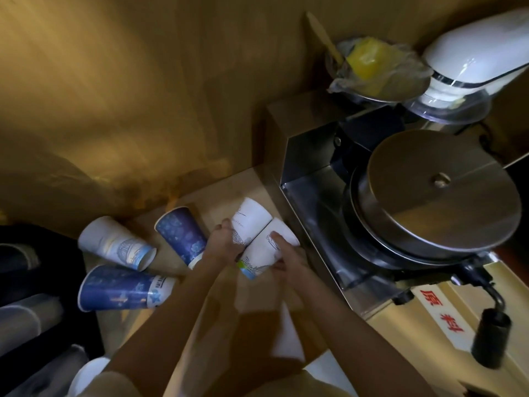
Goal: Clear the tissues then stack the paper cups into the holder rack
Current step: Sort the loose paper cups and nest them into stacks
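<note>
Several paper cups stand upside down or lie on the wooden counter. My left hand grips a white printed cup. My right hand grips a second white cup right beside it; the two cups touch along their sides. Left of my hands stands a dark blue cup. Further left a white cup with a blue band lies tilted, and a blue cup lies on its side. A white tissue lies on the counter under my right forearm. At the left edge is the dark holder rack, holding stacked cups.
A steel machine with a round lid and a black crank handle fills the right side, close to my right hand. Behind it sit a metal bowl with a yellow item in plastic and a white appliance. A wooden wall rises behind the counter.
</note>
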